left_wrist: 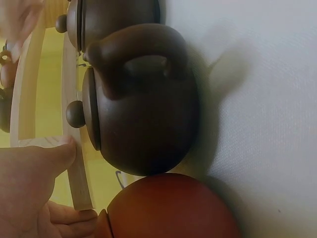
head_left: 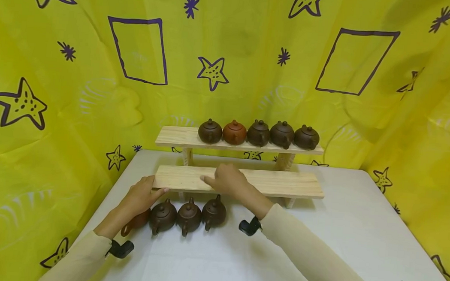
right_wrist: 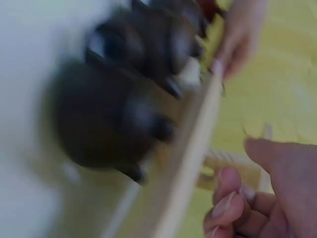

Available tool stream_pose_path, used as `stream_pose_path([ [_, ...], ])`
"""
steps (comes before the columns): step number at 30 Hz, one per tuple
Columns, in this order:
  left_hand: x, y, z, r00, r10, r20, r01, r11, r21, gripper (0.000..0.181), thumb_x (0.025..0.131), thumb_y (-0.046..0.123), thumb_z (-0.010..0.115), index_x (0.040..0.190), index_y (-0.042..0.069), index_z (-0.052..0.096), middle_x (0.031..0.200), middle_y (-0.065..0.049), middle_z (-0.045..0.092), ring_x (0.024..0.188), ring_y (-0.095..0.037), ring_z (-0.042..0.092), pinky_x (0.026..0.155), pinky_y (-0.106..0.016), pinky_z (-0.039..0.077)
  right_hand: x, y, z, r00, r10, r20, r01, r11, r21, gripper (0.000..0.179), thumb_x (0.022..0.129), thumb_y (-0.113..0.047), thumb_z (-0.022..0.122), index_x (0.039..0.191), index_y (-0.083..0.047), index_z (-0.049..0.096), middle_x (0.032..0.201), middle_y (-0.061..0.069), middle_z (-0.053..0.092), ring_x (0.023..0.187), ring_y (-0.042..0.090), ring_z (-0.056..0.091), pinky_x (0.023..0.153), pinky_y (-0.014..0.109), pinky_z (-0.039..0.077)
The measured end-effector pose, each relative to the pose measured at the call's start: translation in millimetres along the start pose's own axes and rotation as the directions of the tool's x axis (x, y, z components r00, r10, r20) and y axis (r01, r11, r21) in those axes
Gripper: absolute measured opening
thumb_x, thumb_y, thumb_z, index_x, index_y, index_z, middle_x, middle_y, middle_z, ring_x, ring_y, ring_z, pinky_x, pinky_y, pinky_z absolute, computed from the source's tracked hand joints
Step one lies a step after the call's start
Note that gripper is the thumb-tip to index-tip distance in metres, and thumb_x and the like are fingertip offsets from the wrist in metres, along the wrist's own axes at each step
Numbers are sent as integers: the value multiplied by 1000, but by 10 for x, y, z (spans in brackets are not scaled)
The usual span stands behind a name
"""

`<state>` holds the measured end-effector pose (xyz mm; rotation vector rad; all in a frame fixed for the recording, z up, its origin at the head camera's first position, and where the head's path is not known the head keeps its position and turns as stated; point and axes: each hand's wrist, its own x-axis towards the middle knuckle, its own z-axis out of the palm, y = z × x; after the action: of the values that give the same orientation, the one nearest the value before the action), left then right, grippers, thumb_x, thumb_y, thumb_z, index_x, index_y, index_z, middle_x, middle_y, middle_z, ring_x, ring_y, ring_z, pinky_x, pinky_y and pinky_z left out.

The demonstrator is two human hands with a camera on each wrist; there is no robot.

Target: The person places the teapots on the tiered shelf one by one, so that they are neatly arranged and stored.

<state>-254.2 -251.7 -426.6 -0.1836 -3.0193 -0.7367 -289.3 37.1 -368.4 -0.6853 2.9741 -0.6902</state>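
So the backdrop is a yellow curtain (head_left: 250,103) with purple doodles, hanging behind a white worktop (head_left: 339,233). My reference point is the lower shelf (head_left: 284,183), a bare pale plank.

Leftmost, just in front of the lower shelf's left end, sits a red teapot (head_left: 140,221), partly under the person's arm. The left hand (head_left: 140,195) is at that end: thumb along the front edge, fingers at the end face, so that grip looks closed around the plank's corner.

Going right, three dark teapots (head_left: 163,216) (head_left: 189,215) (head_left: 214,211) line up in front of the lower shelf's left half, handles toward the person. The right hand (head_left: 228,180) is over the middle of the lower shelf, fingers loosely bent, thumb apart, nothing in that grip (the right wrist view is pretty smeary, fwiw).

Behind and above the lower shelf is the upper shelf (head_left: 175,136), with a dark pot (head_left: 210,132), a reddish one (head_left: 235,134), then three more dark pots (head_left: 282,135) toward the right.

Handling-wise, I'd guess the plank is light and stiff, best taken at both ends. The pots look like hard, chippable clay with possibly loose lids, so handle plus a finger on the knob.
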Motion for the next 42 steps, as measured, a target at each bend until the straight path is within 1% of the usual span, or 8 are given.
stream_pose_path([
  [3, 1, -9, 6, 1000, 6, -1, -6, 1000, 1, 74, 106, 38, 64, 146, -20, 41, 138, -40, 54, 131, -57, 53, 108, -66, 44, -274, 27, 161, 991, 13, 133, -8, 999, -36, 68, 98, -59, 68, 48, -17, 50, 43, -7, 43, 44, 12, 47, 46, 27, 36],
  [6, -1, -12, -1, 1000, 4, 3, -4, 1000, 0, 76, 106, 39, 64, 147, -20, 40, 139, -41, 53, 131, -57, 52, 108, -67, 43, -523, 43, 311, 983, 1, 185, 7, 999, -41, 66, 94, -62, 72, 47, -17, 55, 40, -5, 52, 44, 13, 56, 45, 28, 41],
  [12, -19, -9, -27, 1000, -20, 14, 20, 1000, 1, 78, 106, 40, 64, 149, -19, 38, 141, -41, 51, 133, -57, 51, 109, -67, 43, -798, 121, 535, 994, -48, 95, 52, 998, -43, 60, 93, -52, 77, 52, -21, 48, 48, -9, 44, 48, 9, 44, 45, 26, 36],
  [21, -1, 0, -18, 1000, -17, 17, 18, 1000, -9, 79, 106, 42, 63, 150, -19, 37, 142, -40, 51, 133, -57, 51, 110, -67, 42, -891, 195, 569, 996, 30, 80, -25, 997, -68, 52, 86, -41, 69, 51, -22, 36, 49, -11, 26, 49, 10, 33, 46, 28, 30],
  [27, 8, 1, -20, 1000, -7, 14, 7, 1000, -1, 78, 106, 42, 63, 149, -19, 38, 140, -40, 52, 133, -57, 52, 109, -68, 42, -926, 224, 638, 995, 63, 82, -60, 997, -37, 60, 93, -51, 72, 52, -20, 41, 54, -6, 40, 52, 11, 40, 47, 29, 34],
  [32, 11, 2, -11, 1000, 3, 9, -3, 1000, 2, 76, 106, 39, 64, 148, -19, 39, 139, -40, 53, 132, -57, 52, 109, -68, 42, -968, 240, 731, 999, 26, 22, -26, 1000, -8, 60, 99, -38, 72, 51, -19, 40, 52, -6, 39, 47, 9, 39, 43, 25, 32],
  [37, 6, -4, -17, 1000, -4, 13, 3, 1000, 8, 77, 106, 40, 63, 147, -20, 39, 139, -41, 53, 132, -57, 52, 109, -67, 43, -975, 233, 803, 999, 13, -53, -15, 999, -36, 57, 98, -42, 73, 54, -18, 46, 57, -2, 48, 50, 11, 43, 44, 28, 35],
  [42, 2, -7, -15, 1000, -14, 20, 14, 1000, 10, 77, 106, 41, 63, 148, -19, 38, 140, -41, 52, 132, -57, 52, 109, -67, 43, -981, 246, 838, 998, 25, -53, -25, 1000, -3, 51, 100, -31, 73, 58, -15, 49, 58, -1, 50, 51, 10, 43, 46, 27, 36],
])
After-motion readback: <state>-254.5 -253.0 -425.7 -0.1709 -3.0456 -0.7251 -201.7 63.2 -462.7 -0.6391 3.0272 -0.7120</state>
